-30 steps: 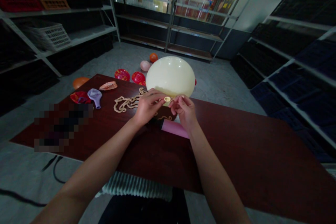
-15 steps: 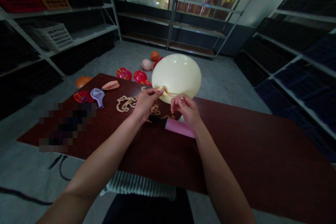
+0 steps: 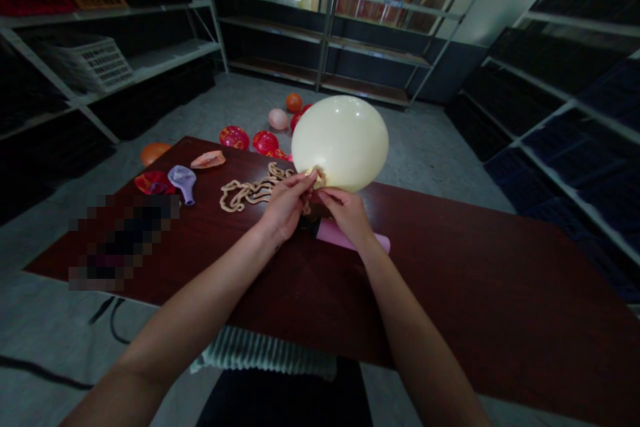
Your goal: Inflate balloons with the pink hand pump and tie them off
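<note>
A large pale yellow balloon [image 3: 343, 140], blown up, is held above the table just beyond my hands. My left hand [image 3: 290, 203] pinches its neck, fingers closed. Close beside it, my right hand [image 3: 345, 210] has thumb and fingers pressed together near the neck; what they hold is too small to make out. A pink pump [image 3: 335, 233] lies under my right hand, partly hidden by it. Tan cord [image 3: 243, 193] is heaped on the table to the left of my hands.
Limp balloons, purple [image 3: 183, 181], red [image 3: 153, 182] and orange [image 3: 209, 159], lie at the left of the dark red table [image 3: 465, 260]. Several inflated balloons [image 3: 265, 142] rest on the floor beyond. Shelves [image 3: 375, 50] stand behind and at both sides.
My right hand has moved left and in against the balloon's neck, its fingers now pressed together. The pale balloon has shifted slightly up and right, and more of the pink pump's right end shows.
</note>
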A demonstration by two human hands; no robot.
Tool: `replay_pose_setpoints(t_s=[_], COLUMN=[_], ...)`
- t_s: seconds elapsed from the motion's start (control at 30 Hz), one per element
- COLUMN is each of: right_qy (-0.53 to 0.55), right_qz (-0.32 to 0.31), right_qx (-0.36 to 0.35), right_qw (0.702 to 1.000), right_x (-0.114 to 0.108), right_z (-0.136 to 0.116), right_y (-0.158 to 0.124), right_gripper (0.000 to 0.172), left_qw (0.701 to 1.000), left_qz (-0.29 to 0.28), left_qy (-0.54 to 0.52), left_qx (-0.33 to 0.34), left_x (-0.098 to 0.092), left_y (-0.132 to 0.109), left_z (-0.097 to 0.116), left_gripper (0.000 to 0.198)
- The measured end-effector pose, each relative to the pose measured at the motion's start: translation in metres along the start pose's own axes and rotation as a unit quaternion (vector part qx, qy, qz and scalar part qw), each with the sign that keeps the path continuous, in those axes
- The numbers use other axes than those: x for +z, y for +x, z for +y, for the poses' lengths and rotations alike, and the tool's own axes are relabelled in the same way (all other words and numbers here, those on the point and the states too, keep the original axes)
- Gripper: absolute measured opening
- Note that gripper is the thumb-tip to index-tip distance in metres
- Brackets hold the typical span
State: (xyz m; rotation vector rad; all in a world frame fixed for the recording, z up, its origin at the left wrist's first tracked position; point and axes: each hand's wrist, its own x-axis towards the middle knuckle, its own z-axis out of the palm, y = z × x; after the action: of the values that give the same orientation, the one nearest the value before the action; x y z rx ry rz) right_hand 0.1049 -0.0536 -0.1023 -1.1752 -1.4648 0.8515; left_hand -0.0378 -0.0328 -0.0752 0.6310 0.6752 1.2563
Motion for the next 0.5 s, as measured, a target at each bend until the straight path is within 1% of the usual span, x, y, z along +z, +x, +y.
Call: replay_pose_setpoints(t_s=[0.07, 0.17, 0.23, 0.3, 0.37, 0.43, 0.5], right_qy=[0.021, 0.038, -0.010, -0.067, -0.089, -0.074, -0.028], right_qz=[0.001, -0.023, -0.017, 0.013, 0.032, 0.030, 0.017], right_qx=[0.007, 0.013, 0.004, -0.011, -0.030, -0.037, -0.018], right_qw=[1.000, 0.999, 1.000, 0.998, 0.995, 0.996, 0.999], right_x=[0.002, 0.007, 0.008, 0.007, 0.005, 0.003, 0.000], right_z=[0.000, 0.000, 0.000, 0.000, 0.000, -0.002, -0.005], right_y=[-0.002, -0.005, -0.005, -0.005, -0.003, -0.002, -0.002], right_gripper=[0.020, 0.026, 0.022, 0.015, 0.014, 0.016, 0.018], left_qw=[1.000, 1.000, 0.999, 0.998, 0.996, 0.994, 0.990], left_qz=[0.008, 0.011, 0.011, 0.006, -0.004, -0.014, -0.008], left_qy=[0.006, 0.011, 0.030, 0.059, 0.078, 0.086, 0.096], left_qx=[-0.002, 0.003, 0.013, 0.029, 0.049, 0.072, 0.106], left_x=[0.001, 0.002, 0.003, 0.003, 0.000, -0.004, -0.009], left_y=[-0.001, -0.003, -0.005, -0.007, -0.006, -0.003, 0.003], left_z=[0.000, -0.001, -0.004, -0.008, -0.011, -0.010, -0.007], left_gripper=[0.009, 0.007, 0.007, 0.007, 0.008, 0.009, 0.011])
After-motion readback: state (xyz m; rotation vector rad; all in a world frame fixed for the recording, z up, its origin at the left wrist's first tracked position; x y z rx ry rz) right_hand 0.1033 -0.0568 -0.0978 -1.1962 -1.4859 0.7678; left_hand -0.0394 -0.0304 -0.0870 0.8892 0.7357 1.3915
